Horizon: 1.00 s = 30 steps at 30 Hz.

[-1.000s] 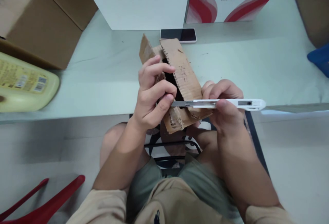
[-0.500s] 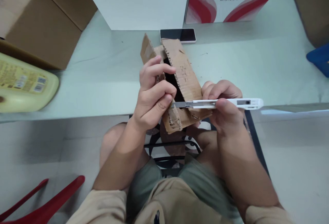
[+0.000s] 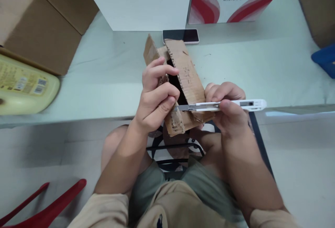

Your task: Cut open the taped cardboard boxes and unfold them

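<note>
A small opened cardboard box [image 3: 186,73] with ragged flaps is tilted at the table's front edge, partly above my lap. My left hand [image 3: 158,97] is closed on the box's near left flap, thumb and index finger pinching it. In my right hand [image 3: 229,107] is a white utility knife [image 3: 244,105], gripped between thumb and fingers and pointing left. Its extended blade reaches the flap by my left thumb, where the tip is hard to make out. Some fingers of my right hand lie behind the knife, close to the box's right end.
A phone [image 3: 180,36] lies beyond the box on the pale-covered table [image 3: 104,81]. Behind stand a white box [image 3: 143,1] and a red-and-white carton [image 3: 235,8]. Leftward are a large cardboard box [image 3: 49,22] and a yellow bottle [image 3: 26,85]; a blue object [image 3: 326,60] sits right.
The utility knife has shifted very slightly left with my right hand. My left hand and the cardboard box look almost unchanged.
</note>
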Each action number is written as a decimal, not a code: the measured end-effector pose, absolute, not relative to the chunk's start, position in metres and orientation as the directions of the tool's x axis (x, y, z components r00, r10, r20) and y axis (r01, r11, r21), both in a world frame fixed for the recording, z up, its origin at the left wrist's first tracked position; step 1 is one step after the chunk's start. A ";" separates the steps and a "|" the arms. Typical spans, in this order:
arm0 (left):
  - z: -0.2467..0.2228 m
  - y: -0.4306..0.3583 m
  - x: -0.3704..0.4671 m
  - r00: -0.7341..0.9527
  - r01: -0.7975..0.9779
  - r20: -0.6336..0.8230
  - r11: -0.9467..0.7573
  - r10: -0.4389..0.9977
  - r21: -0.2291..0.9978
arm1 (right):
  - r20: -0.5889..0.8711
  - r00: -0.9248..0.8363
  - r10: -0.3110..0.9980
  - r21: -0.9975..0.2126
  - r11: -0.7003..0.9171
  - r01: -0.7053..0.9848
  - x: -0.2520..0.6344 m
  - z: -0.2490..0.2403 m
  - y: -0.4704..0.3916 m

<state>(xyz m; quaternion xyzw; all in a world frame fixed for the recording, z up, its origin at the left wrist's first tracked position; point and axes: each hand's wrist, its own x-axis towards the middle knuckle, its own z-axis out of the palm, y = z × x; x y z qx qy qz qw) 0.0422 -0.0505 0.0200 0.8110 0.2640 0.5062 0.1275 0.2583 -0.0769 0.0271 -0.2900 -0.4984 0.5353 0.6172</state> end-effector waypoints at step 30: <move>0.022 -0.047 0.041 0.414 0.296 0.759 -0.863 0.502 0.409 | 0.252 -0.074 0.965 -0.874 0.194 -0.445 0.259 0.028 -0.076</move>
